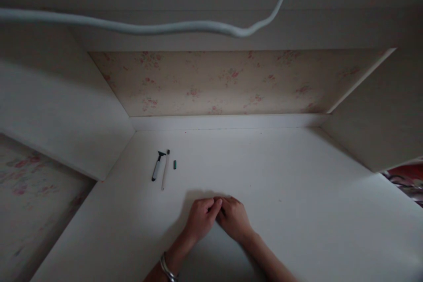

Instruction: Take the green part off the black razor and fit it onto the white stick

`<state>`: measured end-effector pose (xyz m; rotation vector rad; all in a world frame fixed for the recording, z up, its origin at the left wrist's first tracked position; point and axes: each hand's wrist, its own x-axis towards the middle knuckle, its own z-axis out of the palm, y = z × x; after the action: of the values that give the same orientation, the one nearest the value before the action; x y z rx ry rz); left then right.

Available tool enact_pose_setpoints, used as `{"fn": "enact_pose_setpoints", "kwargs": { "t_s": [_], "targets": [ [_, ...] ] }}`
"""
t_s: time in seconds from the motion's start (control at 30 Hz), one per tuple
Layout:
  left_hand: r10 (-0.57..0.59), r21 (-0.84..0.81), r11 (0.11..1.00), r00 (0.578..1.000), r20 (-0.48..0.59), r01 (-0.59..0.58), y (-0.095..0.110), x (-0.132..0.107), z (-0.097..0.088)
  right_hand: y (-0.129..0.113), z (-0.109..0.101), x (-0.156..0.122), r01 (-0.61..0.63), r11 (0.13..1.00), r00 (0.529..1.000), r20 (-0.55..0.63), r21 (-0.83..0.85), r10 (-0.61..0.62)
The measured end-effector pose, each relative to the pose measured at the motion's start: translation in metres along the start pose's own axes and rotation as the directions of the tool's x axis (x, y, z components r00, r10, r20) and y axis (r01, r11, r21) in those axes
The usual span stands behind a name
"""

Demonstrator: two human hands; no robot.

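Observation:
My left hand (202,217) and my right hand (234,217) rest together on the white tabletop, near its front middle. The fingers of both are curled in, and the two hands touch at thumbs and knuckles. I see nothing held in either. Beyond them to the left lies a razor (157,166) with a dark head and a grey-and-black handle. Right beside it is a slim, pale toothbrush (165,170), its dark bristles at the far end. A small dark green and black cylinder-like piece (175,165), perhaps a battery, lies just right of the toothbrush.
White side panels stand at the left (66,97) and right (373,114) of the white tabletop (297,176). Floral wallpaper (214,81) covers the back wall. Overhead, a white cable (148,29) hangs across the view. Patterned red fabric (406,178) shows beyond the right edge.

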<state>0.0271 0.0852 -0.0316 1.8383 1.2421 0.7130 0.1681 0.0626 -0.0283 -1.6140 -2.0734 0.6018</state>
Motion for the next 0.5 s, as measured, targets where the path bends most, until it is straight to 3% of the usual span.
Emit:
{"fn": "enact_pose_setpoints", "kwargs": {
  "t_s": [0.5],
  "targets": [
    [0.009, 0.019, 1.0, 1.0, -0.011, -0.009, -0.0008, -0.0015, 0.0016, 0.0019, 0.0022, -0.0006, 0.044, 0.999, 0.999, -0.026, -0.011, -0.044]
  ]
}}
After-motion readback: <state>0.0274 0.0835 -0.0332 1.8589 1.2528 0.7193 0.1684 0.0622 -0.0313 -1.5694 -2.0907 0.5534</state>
